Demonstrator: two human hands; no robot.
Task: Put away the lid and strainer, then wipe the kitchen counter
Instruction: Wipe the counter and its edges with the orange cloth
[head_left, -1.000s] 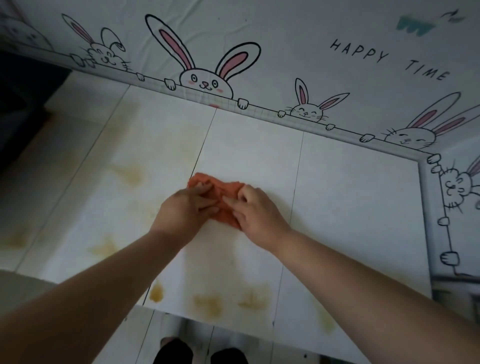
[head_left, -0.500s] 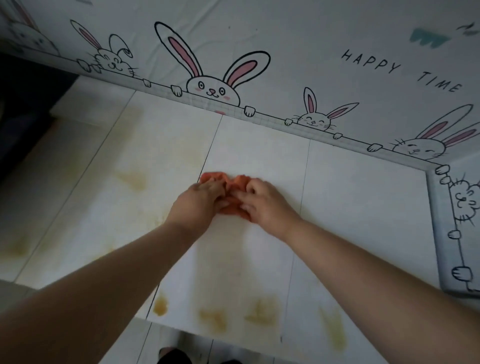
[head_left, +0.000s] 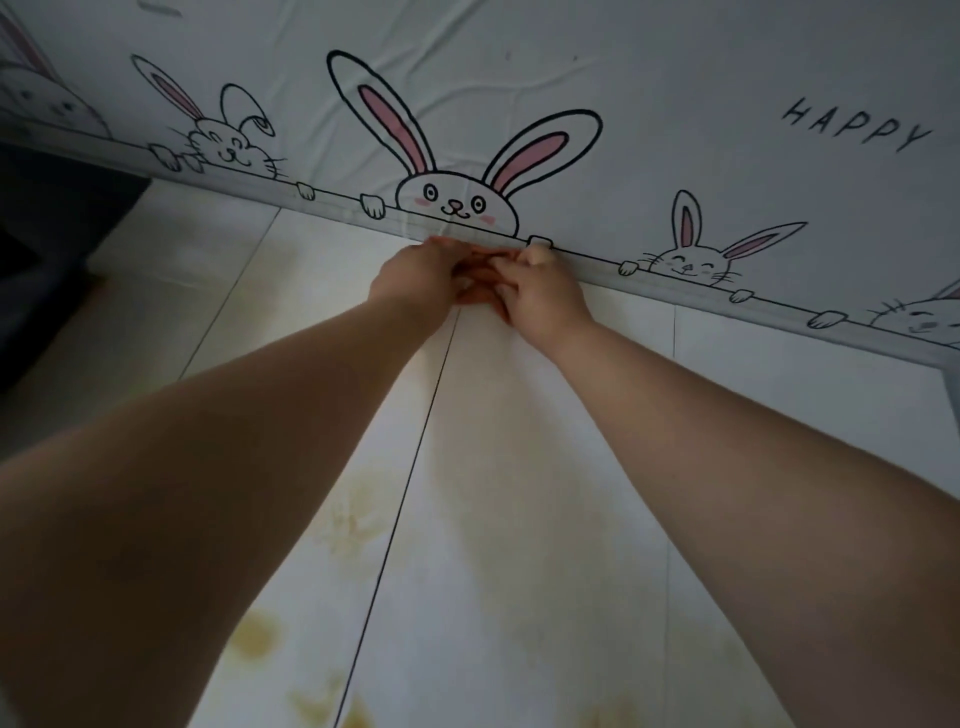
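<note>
I am pushing the cloth from mid-counter to the twelve o'clock wall; left hand and right hand are pressing flat on it, and the wiping stroke is reaching the back edge.

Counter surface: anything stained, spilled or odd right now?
Yes. Yellow-brown stains blotch the white counter near its front edge, more at. Both hands, left hand and right hand, are at the back wall, away from them.

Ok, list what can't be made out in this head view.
- Orange cloth: almost all covered by the left hand and right hand.
- Counter under the forearms: stains there hidden.
- Wall lettering: cut off by the right edge.
- Far left: too dark to read.
</note>
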